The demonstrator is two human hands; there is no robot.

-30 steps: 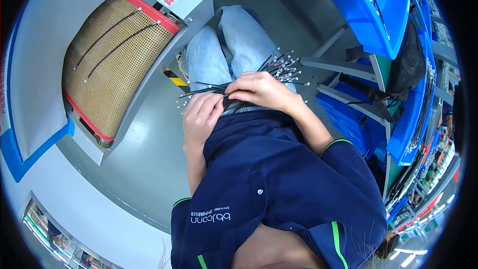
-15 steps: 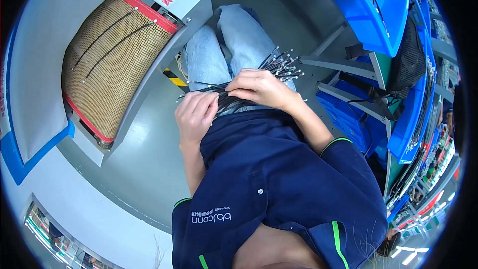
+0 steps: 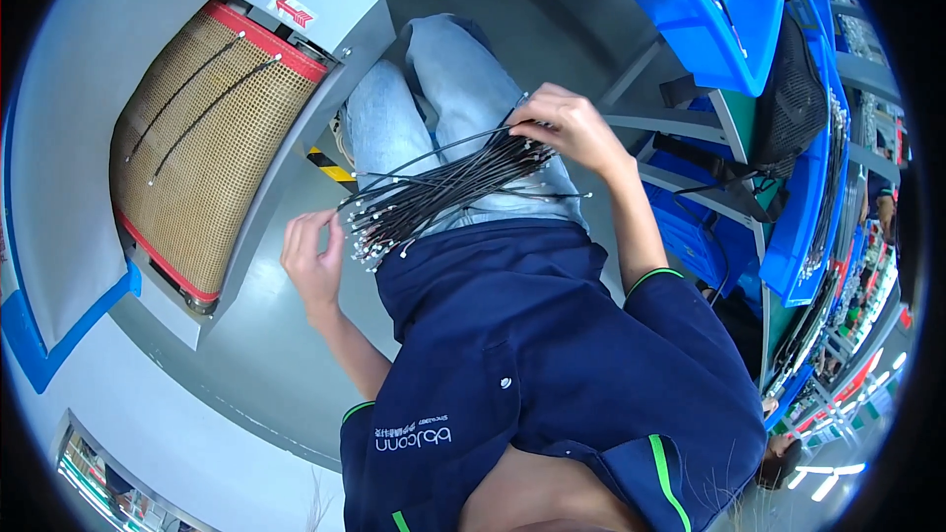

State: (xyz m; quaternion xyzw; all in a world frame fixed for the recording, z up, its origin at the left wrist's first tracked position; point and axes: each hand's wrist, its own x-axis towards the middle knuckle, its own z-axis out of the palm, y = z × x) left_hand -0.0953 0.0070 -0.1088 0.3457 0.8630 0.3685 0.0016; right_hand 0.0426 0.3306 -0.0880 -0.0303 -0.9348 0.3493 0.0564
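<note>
The left hand (image 3: 311, 254) and right hand (image 3: 570, 126), fingertips nearly closed, seem to pinch opposite ends of a thin cable (image 3: 437, 150); tugging it could snag crossed neighbours. Below, the bundle (image 3: 443, 192) of smooth black strands with small pale plugs lies loose across soft denim jeans (image 3: 379, 113); shifting knees could spill it. Farther off, a coarse tan mesh belt (image 3: 227, 187) has red edges.

The denim lap (image 3: 468, 103) bears a bundle of black cables (image 3: 448, 192); a mesh belt (image 3: 212, 197) carries two dark wires (image 3: 201, 112).
</note>
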